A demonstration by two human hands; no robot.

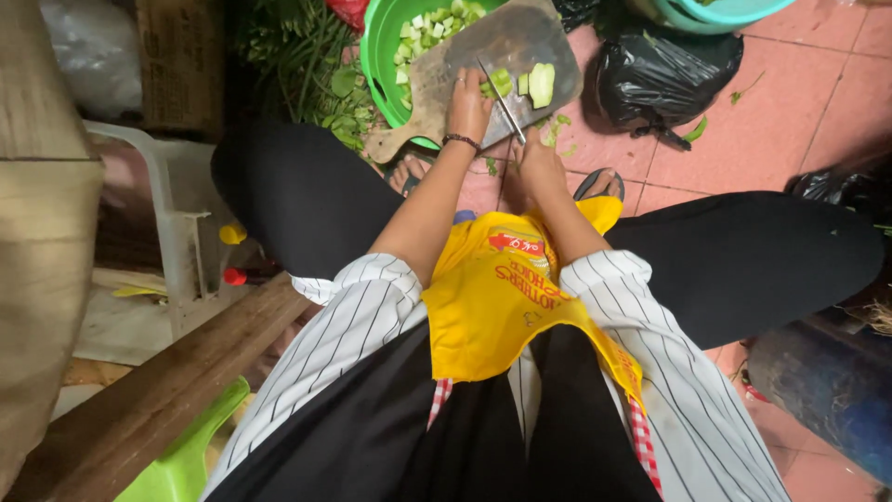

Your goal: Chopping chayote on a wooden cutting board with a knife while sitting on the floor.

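Sleeves: white with thin dark pinstripes, rolled to elbow, both arms. Forearms bare below. Left hand (467, 104): dark beaded bracelet (462, 141) at wrist. Right hand (539, 167): no band visible. Yellow apron (502, 307) over lap, red print on front, red-white checked trim at near edge. Black trousers (743, 256), loose. Dark sandals (599, 181) on feet at far side.

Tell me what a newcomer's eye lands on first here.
First, the bright yellow apron in the middle of the view, over the person's lap. Above it, the right hand holds a knife over green vegetable pieces on a worn cutting board, steadied by the left hand. The board rests on a green basin of chopped pieces.
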